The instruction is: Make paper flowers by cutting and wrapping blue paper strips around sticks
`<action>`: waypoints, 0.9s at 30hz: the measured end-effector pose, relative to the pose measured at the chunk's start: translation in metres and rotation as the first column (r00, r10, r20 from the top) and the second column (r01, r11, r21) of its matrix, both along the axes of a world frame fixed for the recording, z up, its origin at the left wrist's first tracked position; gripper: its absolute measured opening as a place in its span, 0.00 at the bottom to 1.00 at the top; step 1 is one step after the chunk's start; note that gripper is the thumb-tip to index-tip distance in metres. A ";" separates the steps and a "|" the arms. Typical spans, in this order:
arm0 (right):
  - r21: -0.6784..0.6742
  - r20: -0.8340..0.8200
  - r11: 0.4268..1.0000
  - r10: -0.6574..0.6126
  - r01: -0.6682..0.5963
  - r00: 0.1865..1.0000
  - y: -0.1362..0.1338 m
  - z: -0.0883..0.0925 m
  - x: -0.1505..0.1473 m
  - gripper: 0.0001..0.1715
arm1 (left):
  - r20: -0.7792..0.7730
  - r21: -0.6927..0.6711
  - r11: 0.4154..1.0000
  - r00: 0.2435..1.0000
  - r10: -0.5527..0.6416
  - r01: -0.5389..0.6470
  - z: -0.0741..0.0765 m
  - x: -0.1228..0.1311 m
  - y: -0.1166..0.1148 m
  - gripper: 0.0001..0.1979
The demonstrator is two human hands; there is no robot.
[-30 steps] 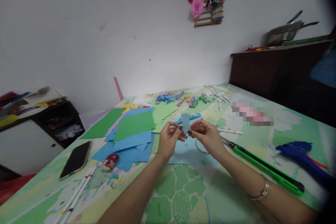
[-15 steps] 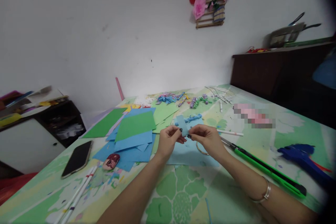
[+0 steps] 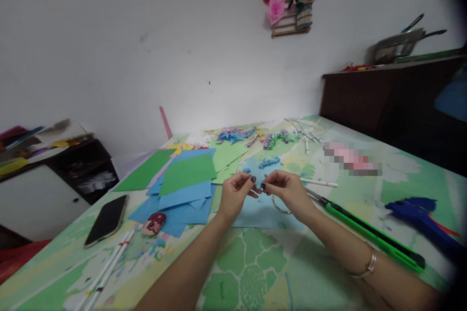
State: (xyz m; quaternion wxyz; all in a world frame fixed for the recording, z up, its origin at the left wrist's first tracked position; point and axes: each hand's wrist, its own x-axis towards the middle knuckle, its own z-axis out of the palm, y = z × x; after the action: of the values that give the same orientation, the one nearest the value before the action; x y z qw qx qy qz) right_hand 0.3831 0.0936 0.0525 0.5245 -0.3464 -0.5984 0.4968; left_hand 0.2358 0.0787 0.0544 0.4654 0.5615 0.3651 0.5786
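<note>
Head view, first voice: what do the hands have hold of?

Second voice: A small scrap of blue paper (image 3: 256, 169), held up just above the counter (image 3: 251, 272) near the middle of the scene. The left hand (image 3: 235, 194) and right hand (image 3: 289, 192) meet at its lower edge. The fingers (image 3: 274, 180) of each are closed in a thumb-and-forefinger pinch on it, with the rest loosely curled.

First voice: How would it handle?

Second voice: Very light and thin, I judge, and limp rather than stiff. It would crease easily and tear under a hard pull. The edges or corners are the place to hold it, lightly, as both hands do.

First voice: And around it?

Second voice: A larger blue sheet (image 3: 255, 215) lies right beneath the hands, with a thin ring (image 3: 279, 207) just beside the right hand. To the left is a stack of green and blue sheets (image 3: 186, 177); nearer and farther left, a phone (image 3: 107, 220). A green knife (image 3: 368, 231) lies along the right forearm, its metal end near that hand, which is worth minding. A blue tool (image 3: 419, 211) sits well apart on the right. Nothing blocks the scrap itself.
</note>
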 end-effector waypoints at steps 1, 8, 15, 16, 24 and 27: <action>0.004 -0.004 1.000 0.000 0.000 1.000 0.000 0.000 0.000 0.06 | -0.001 0.007 1.000 1.000 -0.004 0.004 0.000 0.000 0.000 0.11; 0.010 -0.011 1.000 -0.013 0.013 1.000 0.002 -0.004 0.000 0.07 | -0.029 0.034 0.999 1.000 0.010 -0.009 -0.001 0.000 -0.001 0.10; -0.001 -0.038 1.000 0.015 -0.015 0.999 0.001 -0.004 0.000 0.09 | -0.019 0.000 0.998 0.998 0.062 -0.062 0.000 0.003 -0.001 0.09; -0.003 -0.043 1.000 0.018 -0.018 0.999 0.002 -0.005 0.000 0.09 | -0.018 0.000 0.998 0.998 0.060 -0.060 -0.001 0.003 -0.001 0.09; 0.029 -0.070 0.999 0.025 -0.023 0.997 0.006 -0.009 0.000 0.10 | -0.017 0.011 1.000 1.000 0.010 -0.010 -0.002 0.003 0.001 0.09; 0.045 -0.024 0.999 0.012 -0.011 1.000 0.007 -0.009 0.000 0.11 | -0.049 0.008 1.000 0.998 0.026 -0.026 -0.003 0.004 0.001 0.09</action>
State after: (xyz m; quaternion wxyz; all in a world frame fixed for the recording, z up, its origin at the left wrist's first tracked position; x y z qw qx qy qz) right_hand 0.3830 0.1004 0.0431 0.5366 -0.3252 -0.6050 0.4902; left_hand 0.2396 0.0794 0.0512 0.4465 0.5725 0.3817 0.5719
